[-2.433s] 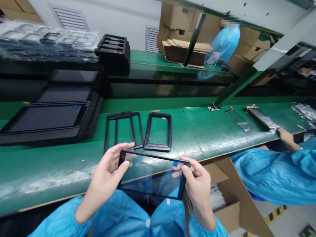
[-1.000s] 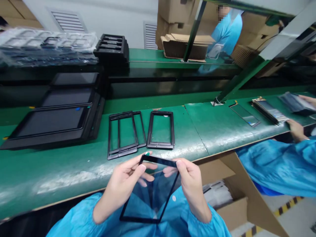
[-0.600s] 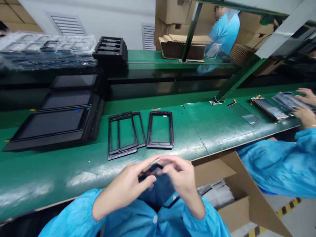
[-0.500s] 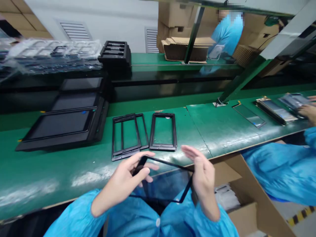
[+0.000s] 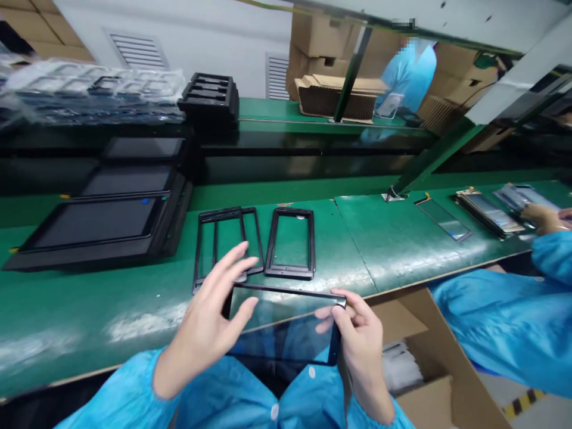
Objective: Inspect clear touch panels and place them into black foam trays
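I hold a dark glass panel with a black border (image 5: pixel 286 333) flat and lengthwise over my lap, just off the front edge of the green bench (image 5: pixel 89 310). My left hand (image 5: pixel 210 322) is at its left end, thumb on the glass face, the other fingers stretched up and apart. My right hand (image 5: pixel 357 333) pinches the panel's right edge near the top corner. Just beyond the panel lie black rectangular frames: a single one (image 5: pixel 308 244) and an overlapping pair (image 5: pixel 196 250).
Black trays with dark screens (image 5: pixel 89 226) are stacked at the left, with a stack of black trays (image 5: pixel 208 95) behind. A cardboard box (image 5: pixel 420 381) stands at my right knee. A co-worker's blue sleeve (image 5: pixel 500 322) and hand (image 5: pixel 540 217) are beside stacked panels (image 5: pixel 487 211).
The panel has been turned between my hands from lengthwise to upright and back to lengthwise. My right hand, briefly off it, grips its right edge again. The co-worker's hand has shifted among the panels.
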Available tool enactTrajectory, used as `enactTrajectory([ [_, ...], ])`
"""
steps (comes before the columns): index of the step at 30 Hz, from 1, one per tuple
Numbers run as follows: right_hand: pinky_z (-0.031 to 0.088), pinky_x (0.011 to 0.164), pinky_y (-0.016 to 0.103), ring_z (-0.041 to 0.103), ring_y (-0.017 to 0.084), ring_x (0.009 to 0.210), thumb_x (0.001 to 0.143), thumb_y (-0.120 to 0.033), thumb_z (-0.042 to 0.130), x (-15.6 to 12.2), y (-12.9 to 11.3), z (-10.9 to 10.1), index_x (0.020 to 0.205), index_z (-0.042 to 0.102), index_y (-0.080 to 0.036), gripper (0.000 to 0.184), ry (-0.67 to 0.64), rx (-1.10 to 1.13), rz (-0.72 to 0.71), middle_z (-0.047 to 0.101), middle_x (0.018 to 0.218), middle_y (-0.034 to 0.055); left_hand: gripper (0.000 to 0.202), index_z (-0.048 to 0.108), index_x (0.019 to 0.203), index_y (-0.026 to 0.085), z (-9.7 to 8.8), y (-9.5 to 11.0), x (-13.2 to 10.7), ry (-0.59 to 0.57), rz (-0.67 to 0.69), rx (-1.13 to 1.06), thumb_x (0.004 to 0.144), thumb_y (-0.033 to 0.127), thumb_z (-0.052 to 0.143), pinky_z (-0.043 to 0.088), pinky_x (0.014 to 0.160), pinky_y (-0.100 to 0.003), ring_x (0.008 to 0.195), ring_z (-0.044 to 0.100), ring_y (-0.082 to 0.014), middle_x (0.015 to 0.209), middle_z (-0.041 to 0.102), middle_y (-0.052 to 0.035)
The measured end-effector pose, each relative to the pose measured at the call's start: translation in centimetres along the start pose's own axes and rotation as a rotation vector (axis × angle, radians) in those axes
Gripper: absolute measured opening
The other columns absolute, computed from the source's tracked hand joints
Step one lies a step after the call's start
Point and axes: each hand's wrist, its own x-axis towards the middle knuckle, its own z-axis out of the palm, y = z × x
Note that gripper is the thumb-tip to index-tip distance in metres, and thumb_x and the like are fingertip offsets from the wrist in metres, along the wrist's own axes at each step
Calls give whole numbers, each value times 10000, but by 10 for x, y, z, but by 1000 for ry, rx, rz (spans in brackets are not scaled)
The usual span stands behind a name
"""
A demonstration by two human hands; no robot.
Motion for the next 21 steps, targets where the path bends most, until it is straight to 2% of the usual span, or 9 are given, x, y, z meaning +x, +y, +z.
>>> enactTrajectory([
  [1,649,604,325,787,242,536,913,-484,776,-1,-1,1,1093,734,-187,349,-13,-7,-2,835,738,81,493,601,1464,293,0,2,4,-55,119,99,978,269,678,348,1256,-571,1488,498,-349,1606,553,-106],
  [3,654,596,326,788,247,543,911,-486,780,-5,-2,5,1086,738,-187,350,-37,-24,-3,838,748,89,409,670,1412,288,4,7,13,-219,266,174,1004,275,648,409,1219,-550,1302,675,-321,1378,742,-91],
  [6,664,625,335,792,249,565,906,-496,783,-14,0,11,1088,753,-189,358,-24,-61,1,840,764,84,305,759,1291,270,13,11,20,-377,282,144,1048,273,574,615,953,-405,924,808,-260,1040,846,-69],
  [9,666,640,349,790,249,573,898,-507,788,-19,5,12,1081,767,-186,370,39,-68,13,837,763,79,300,787,1241,280,17,12,21,-379,279,108,1050,229,562,619,950,-380,909,815,-248,1011,852,-70],
  [12,656,598,340,784,255,568,876,-481,820,-9,11,8,1110,763,-210,362,120,-9,33,834,752,75,371,729,1353,331,10,13,18,-180,309,105,985,287,704,394,1230,-566,1355,643,-342,1412,727,-91],
  [15,644,577,310,780,239,575,897,-433,809,12,18,16,1148,720,-296,300,212,215,42,842,794,42,702,492,1577,364,1,15,15,322,123,-141,936,414,773,254,1283,-635,1591,305,-379,1722,374,-99],
  [17,639,590,297,788,218,614,935,-432,761,22,22,36,1197,671,-334,294,197,356,38,850,876,26,748,413,1617,318,0,17,10,428,-97,-533,956,437,742,419,1215,-587,1533,426,-379,1679,439,-163],
  [19,643,631,308,803,211,683,966,-453,714,24,25,63,1302,615,-332,371,121,416,45,851,951,35,663,504,1543,234,0,18,5,325,-306,-845,953,416,745,596,1042,-532,1328,657,-393,1483,650,-219],
  [21,654,741,353,826,236,847,970,-484,699,23,27,89,1423,549,-302,511,10,460,73,849,1038,73,520,620,1395,180,-6,15,0,356,-409,-897,937,378,767,673,875,-484,1105,783,-379,1280,776,-211],
])
